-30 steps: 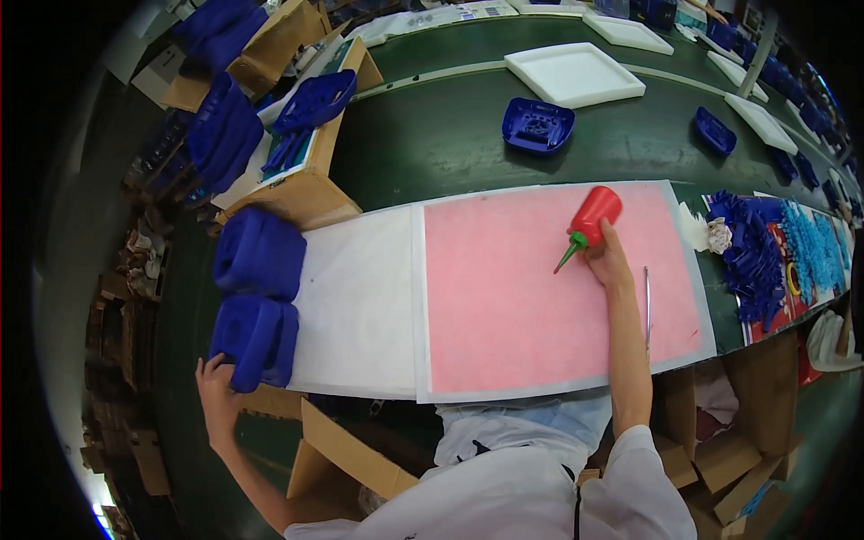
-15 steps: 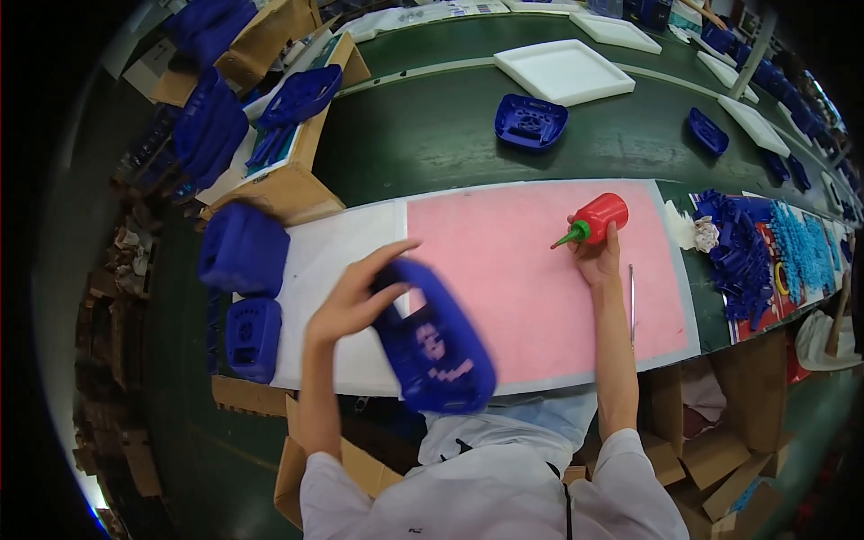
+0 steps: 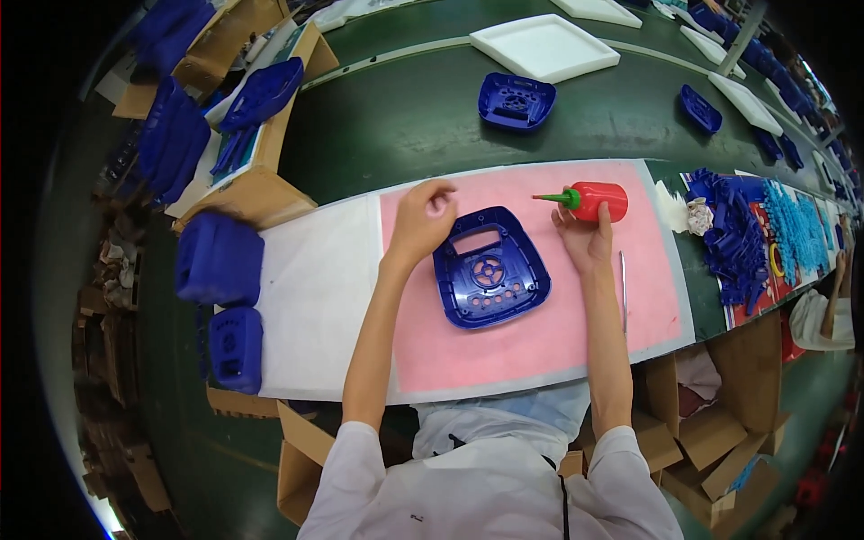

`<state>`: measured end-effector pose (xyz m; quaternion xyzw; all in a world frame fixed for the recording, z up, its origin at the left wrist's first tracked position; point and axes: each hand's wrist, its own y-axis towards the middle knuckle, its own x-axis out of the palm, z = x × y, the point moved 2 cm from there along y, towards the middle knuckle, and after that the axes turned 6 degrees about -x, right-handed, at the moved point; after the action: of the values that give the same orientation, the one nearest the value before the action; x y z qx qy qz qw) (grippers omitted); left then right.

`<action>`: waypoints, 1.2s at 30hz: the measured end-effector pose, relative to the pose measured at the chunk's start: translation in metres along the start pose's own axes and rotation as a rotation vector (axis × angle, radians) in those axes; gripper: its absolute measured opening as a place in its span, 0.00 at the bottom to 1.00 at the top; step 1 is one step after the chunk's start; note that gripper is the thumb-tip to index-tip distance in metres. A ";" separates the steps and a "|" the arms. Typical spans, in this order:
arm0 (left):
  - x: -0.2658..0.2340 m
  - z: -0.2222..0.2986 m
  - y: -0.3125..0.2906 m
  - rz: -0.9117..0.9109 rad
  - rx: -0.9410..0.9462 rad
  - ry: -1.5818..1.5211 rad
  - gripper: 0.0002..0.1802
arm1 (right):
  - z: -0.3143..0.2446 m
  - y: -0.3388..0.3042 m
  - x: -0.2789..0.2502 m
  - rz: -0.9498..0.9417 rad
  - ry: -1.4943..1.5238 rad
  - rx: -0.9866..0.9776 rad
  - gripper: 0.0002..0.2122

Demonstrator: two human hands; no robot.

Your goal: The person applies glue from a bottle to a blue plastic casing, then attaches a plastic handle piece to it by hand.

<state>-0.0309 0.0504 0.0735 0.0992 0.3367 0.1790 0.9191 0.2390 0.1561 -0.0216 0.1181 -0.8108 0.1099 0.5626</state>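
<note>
A blue plastic housing shell (image 3: 463, 280) lies flat on the pink sheet (image 3: 558, 333), its hollow inside facing up. It has a wide slot, a round grille and a row of small holes. My left hand (image 3: 418, 225) is just beside its upper left corner, fingers loosely curved and apart from the thumb, with nothing visible in them. To the right of the shell, my right hand (image 3: 585, 236) holds a red squeeze bottle (image 3: 601, 200) above the sheet. Its green nozzle (image 3: 560, 197) points left. A thin metal rod (image 3: 623, 292) lies by my right forearm.
Blue housings (image 3: 220, 259) stand at the left edge beside a cardboard box (image 3: 256, 193). Farther off on the green table are another blue shell (image 3: 517, 102) and a white foam tray (image 3: 544, 47). Small dark blue parts (image 3: 733, 238) and light blue parts (image 3: 796, 229) are piled at the right.
The blue shell has gone from my left hand onto the pink sheet, moving up and right. My left hand has let go of it. The bottle has turned, its nozzle now nearly level.
</note>
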 end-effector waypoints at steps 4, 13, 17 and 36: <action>-0.007 -0.016 -0.046 -0.006 -0.273 0.065 0.19 | 0.005 -0.006 0.020 -0.115 -0.254 -0.060 0.32; 0.018 -0.026 -0.059 0.093 -0.033 -0.213 0.21 | 0.016 -0.019 0.029 -0.182 -0.578 -0.028 0.30; 0.021 -0.032 -0.067 0.035 -0.034 -0.203 0.17 | 0.016 -0.022 0.032 -0.200 -0.724 -0.014 0.30; 0.025 -0.036 -0.066 0.054 -0.097 -0.248 0.17 | 0.015 -0.020 0.032 -0.201 -0.837 -0.035 0.31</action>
<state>-0.0190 0.0020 0.0120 0.0852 0.2087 0.2062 0.9522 0.2216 0.1301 0.0042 0.2213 -0.9553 -0.0167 0.1952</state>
